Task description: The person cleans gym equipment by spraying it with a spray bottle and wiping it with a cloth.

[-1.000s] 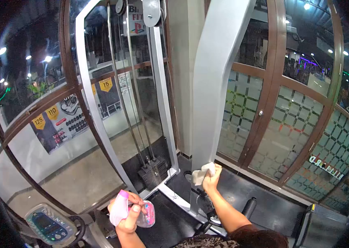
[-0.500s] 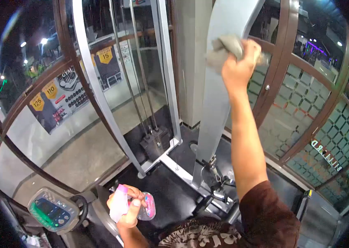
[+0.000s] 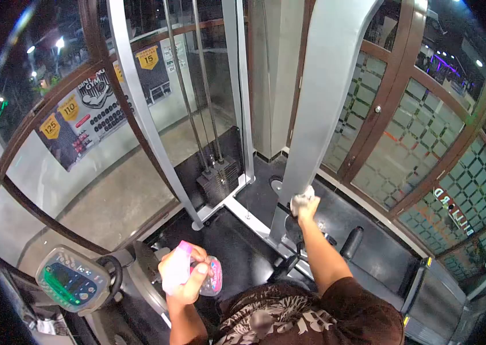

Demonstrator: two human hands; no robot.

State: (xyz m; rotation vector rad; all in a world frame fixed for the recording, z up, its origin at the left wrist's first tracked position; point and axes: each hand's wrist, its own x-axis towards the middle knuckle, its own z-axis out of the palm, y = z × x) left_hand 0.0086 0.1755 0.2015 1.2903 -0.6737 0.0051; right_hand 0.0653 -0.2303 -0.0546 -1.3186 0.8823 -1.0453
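Two bare hands are at work by the grey post of a gym machine, and both grips are mine. At the post's lower part, my right hand is closed over a bunched pale cloth, which looks pressed to the metal, though blur leaves the contact uncertain. Left of the post and nearer my body, my left hand wraps the neck of a spray bottle with a pink-and-white top, fingers curled with little gap. Good form here, I judge, means a flat pad of cloth under spread fingers, even pressure and long overlapping strokes along the post, with the bottle held clear of the frame. The bottle's pink label is too small to read. Left of the post, beyond the glass, a dark banner shows "GYM" and yellow tags marked 125 and 110; another tag, nearer the post, says 15. Right of the post, lettering on the glass spells "BILLIARD", reversed from my side.
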